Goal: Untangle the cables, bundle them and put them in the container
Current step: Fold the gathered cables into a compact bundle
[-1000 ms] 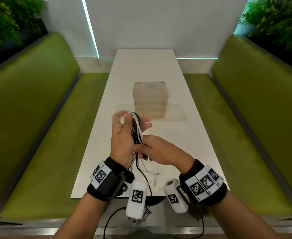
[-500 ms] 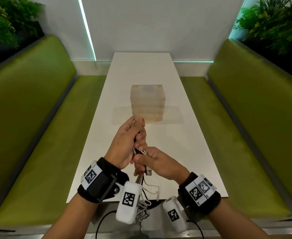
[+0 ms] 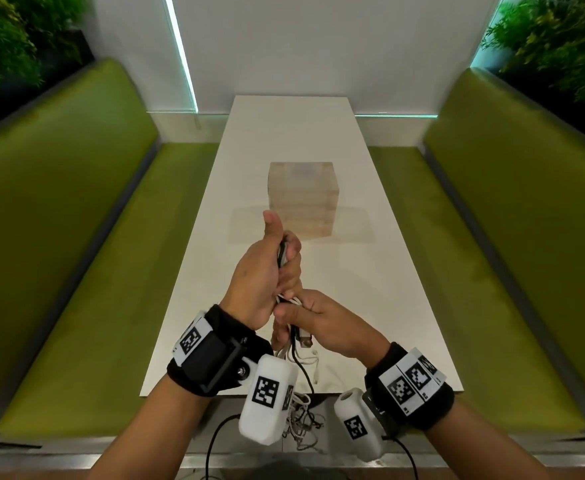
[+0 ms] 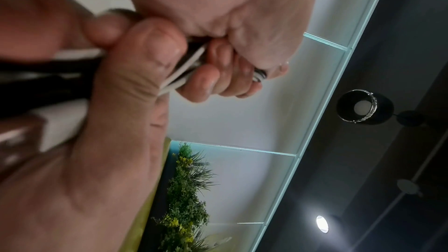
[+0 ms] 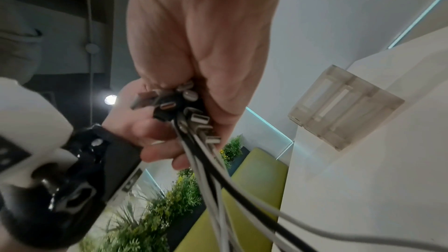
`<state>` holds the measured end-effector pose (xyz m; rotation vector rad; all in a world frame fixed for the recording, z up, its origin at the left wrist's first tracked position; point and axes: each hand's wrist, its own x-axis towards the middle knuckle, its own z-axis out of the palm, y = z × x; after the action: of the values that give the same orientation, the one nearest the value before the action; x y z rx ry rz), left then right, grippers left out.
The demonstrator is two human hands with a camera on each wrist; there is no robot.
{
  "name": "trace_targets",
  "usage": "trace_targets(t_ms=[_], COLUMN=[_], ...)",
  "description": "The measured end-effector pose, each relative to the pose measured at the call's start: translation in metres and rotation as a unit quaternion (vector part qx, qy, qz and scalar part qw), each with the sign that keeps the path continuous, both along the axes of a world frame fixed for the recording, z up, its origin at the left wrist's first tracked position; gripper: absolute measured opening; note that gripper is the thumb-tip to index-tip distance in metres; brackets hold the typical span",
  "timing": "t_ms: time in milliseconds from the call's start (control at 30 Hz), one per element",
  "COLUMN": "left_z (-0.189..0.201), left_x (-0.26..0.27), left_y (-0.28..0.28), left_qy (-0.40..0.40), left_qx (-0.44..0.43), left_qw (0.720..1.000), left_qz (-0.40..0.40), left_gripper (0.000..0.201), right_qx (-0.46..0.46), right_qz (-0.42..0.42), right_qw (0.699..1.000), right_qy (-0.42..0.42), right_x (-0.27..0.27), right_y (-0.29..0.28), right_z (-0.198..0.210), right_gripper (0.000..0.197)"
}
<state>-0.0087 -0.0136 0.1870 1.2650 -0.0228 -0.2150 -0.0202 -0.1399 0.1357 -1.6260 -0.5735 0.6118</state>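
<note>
The left hand [image 3: 261, 271] is clenched around the upper part of a bundle of black and white cables [image 3: 281, 258], thumb up. At about 5 o'clock from it, touching it, the right hand [image 3: 322, 322] pinches the same bundle lower down. USB plugs [image 5: 194, 114] cluster at that grip, and loose ends dangle past the white table [image 3: 370, 271] edge. The translucent container [image 3: 303, 197] stands at 12 o'clock, apart.

There are no words or numbers to read. The wrist bands [image 3: 414, 384] and the white wrist cameras [image 3: 267, 393] carry black-and-white square code marks, but these marks are only patterns, not letters.
</note>
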Motion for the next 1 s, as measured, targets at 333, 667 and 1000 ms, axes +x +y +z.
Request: trace_targets(t_ms=[333,667,1000], left_z=[-0.022,-0.046,-0.035], left_x=[0.001,-0.019,-0.029], left_y=[0.011,-0.002,0.005], left_qy=[-0.145,-0.117,-0.032], left_qx=[0.031,0.108,0.045], left_qw=[0.988,0.982,0.979], left_qz=[0.037,-0.099,-0.195], left_gripper=[0.108,0.057,0.045], right_qx=[0.093,0.219,0.319], right_qz=[-0.080,-0.164,-0.116], right_qw=[0.992,0.960,0.939], right_qy=[0.022,0.055,0.050], right_x=[0.002,0.015,0.024], right_y=[-0.003,-0.013,-0.023], right_z=[0.008,0.027,0.073], right_gripper=[0.017,0.030,0.021])
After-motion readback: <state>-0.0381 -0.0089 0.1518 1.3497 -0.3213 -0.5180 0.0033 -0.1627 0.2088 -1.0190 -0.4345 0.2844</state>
